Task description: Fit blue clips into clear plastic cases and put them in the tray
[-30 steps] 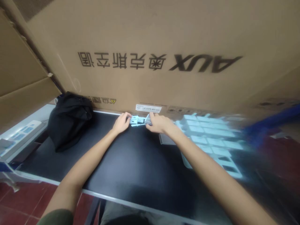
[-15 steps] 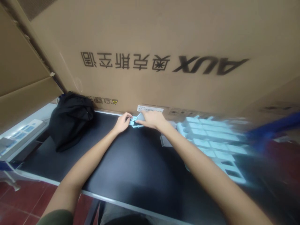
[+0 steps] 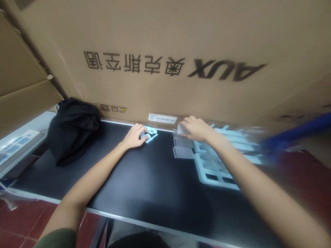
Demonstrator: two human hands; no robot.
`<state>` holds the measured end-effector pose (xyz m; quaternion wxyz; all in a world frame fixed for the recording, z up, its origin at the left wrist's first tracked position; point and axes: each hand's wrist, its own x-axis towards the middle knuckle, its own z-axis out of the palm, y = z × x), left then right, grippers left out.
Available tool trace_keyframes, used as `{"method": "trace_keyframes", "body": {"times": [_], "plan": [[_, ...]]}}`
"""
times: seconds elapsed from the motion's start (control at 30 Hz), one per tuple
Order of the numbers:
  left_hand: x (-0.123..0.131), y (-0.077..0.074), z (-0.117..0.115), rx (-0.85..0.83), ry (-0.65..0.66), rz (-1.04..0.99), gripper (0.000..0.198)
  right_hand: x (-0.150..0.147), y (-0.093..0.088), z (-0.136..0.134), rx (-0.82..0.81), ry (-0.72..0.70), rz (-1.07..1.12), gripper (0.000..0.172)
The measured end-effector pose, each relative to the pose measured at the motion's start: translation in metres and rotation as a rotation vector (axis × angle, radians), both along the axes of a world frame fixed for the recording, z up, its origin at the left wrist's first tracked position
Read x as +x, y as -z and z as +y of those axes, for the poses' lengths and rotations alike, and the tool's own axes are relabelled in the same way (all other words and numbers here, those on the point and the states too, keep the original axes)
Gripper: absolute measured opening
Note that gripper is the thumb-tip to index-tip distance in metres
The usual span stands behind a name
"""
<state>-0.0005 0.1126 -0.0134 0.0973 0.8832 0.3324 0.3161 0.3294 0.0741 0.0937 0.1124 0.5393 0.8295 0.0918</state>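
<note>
My left hand [image 3: 135, 136] rests on the black tabletop, thumb and fingers apart. Its fingertips are at the near side of a small group of light-blue plastic pieces [image 3: 152, 134], partly covering them. To the right, my right hand [image 3: 197, 128] has its fingers closed on a small translucent plastic box [image 3: 182, 130]. This box is just above other translucent boxes [image 3: 183, 152] that lie in a short column. Beside them sits a light-blue compartment tray [image 3: 204, 174], partly hidden behind my right forearm and blurred at its far side.
A large cardboard carton [image 3: 144, 31] stands like a wall along the table's back edge. A black cloth bag [image 3: 74, 127] lies at the left, near a white printed box [image 3: 19, 146]. A blue bar [image 3: 297, 129] is at the right. The black table [image 3: 144, 186] has a pale front edge.
My right hand has moved right, from the light-blue pieces to the translucent boxes. The left hand has stayed by the pieces, its fingers spreading from a pinch. The view has shifted slightly.
</note>
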Motion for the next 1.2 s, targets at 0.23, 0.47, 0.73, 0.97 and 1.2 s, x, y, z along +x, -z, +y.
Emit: {"method": "trace_keyframes", "body": {"times": [0.23,0.47,0.73,0.97,1.2], "plan": [[-0.019,-0.005,-0.003,0.066,-0.117,0.150,0.025,-0.008,0.007,-0.002,-0.049,0.067,-0.008,0.040],[-0.044,0.003,0.012,-0.049,-0.151,0.149,0.028,-0.013,0.002,-0.009,-0.024,0.068,-0.008,0.038],[-0.060,0.009,0.028,-0.212,0.001,0.088,0.024,-0.026,0.023,-0.095,-0.032,-0.127,0.045,0.016],[-0.072,0.005,0.017,-0.240,0.087,-0.006,0.026,-0.026,0.055,-0.120,0.038,-0.018,0.060,0.027],[-0.064,-0.002,0.003,-0.142,0.086,-0.095,0.025,-0.017,0.063,-0.136,0.323,-0.132,0.209,0.015]]}}
